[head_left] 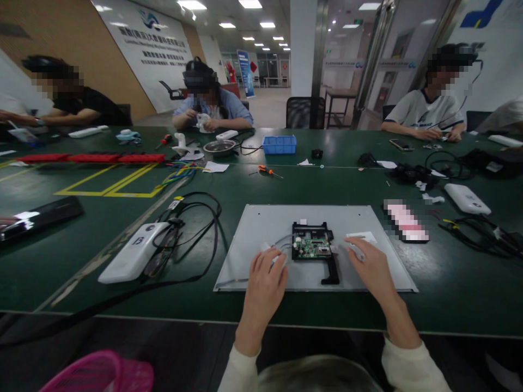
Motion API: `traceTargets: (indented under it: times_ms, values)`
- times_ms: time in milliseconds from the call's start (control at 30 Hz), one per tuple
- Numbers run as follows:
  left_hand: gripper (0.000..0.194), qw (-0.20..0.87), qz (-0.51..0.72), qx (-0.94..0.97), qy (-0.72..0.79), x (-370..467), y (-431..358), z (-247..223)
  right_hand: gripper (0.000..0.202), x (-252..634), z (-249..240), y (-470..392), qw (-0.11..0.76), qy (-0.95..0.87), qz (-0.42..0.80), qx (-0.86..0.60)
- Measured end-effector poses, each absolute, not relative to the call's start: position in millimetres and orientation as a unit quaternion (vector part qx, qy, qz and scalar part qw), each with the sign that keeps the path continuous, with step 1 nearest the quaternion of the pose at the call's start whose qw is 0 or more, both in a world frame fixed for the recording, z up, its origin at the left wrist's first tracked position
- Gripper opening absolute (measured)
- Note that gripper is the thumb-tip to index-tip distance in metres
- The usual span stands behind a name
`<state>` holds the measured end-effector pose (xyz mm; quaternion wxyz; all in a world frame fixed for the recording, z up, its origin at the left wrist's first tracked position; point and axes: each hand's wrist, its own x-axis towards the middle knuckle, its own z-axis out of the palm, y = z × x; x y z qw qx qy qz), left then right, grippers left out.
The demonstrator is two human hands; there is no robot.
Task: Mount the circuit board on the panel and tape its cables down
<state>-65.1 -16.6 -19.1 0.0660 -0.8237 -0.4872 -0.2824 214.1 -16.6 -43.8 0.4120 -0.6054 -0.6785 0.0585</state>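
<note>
The left hand (265,276) and right hand (372,268) lie apart, fingers bent; whether either grips anything cannot be told. Between them, slightly forward and nearer the left, the circuit board (312,248) lies crosswise in its black frame (332,271). Beneath: the grey panel (251,228), on the green tabletop (235,185).

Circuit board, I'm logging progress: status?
Left hand left, right hand right of circuit board; grips unclear. Board in black frame on grey panel. Neither hand blocking.
</note>
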Motion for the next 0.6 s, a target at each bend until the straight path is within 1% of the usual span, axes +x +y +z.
traceTargets:
  times_ms: [133, 300, 467, 600]
  values:
    - [0.020, 0.063, -0.261, -0.826, -0.495, -66.1, -17.0, -17.3, 0.030, 210.9, -47.0, -15.4, 0.385, -0.704, 0.071, -0.593]
    - [0.021, 0.056, -0.255, -0.826, -0.500, -68.6, -17.3, -16.4, 0.032, 206.7, -47.3, -15.5, 0.359, -0.732, 0.092, -0.572]
    - [0.022, 0.039, -0.298, -0.795, -0.526, -71.8, -13.2, -16.9, 0.031, 204.0, -49.2, -12.7, 0.345, -0.742, 0.101, -0.565]
    - [0.023, 0.021, -0.337, -0.764, -0.549, -75.1, -7.7, -19.5, 0.028, 204.2, -48.7, -10.3, 0.338, -0.750, 0.081, -0.562]
